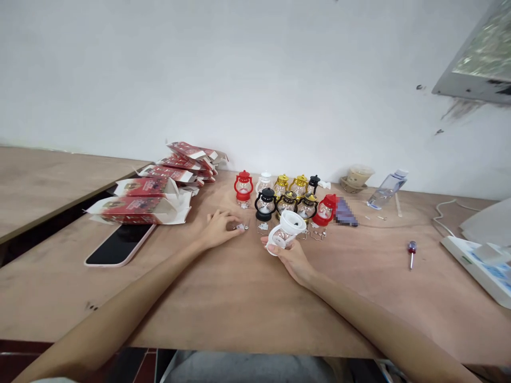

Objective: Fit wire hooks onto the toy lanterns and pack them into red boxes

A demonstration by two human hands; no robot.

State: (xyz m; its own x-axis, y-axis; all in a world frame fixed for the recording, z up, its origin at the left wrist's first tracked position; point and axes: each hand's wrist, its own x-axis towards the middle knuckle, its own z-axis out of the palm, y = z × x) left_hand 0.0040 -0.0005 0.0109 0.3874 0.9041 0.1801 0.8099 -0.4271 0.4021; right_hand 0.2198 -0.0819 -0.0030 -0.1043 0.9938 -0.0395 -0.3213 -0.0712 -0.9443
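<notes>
Right hand is wrapped around a small white lantern, tilted, dead centre of the frame; left hand lies on the table just left of it, fingertips pinching a tiny pale part; more lanterns sit right behind; phone at left.

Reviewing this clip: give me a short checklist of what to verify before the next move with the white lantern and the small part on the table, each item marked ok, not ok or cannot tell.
1. White lantern held in the right hand: ok, fingers wrap it from below and it lies tilted.
2. Left hand on the small part: ok, fingertips touch it on the table.
3. Small part the right way up: cannot tell, too small.
4. Other lanterns standing clear of both hands: ok, grouped behind.
5. Screwdriver within reach: ok, lying to the right.
6. Phone out of the way: ok, off to the left.
</notes>
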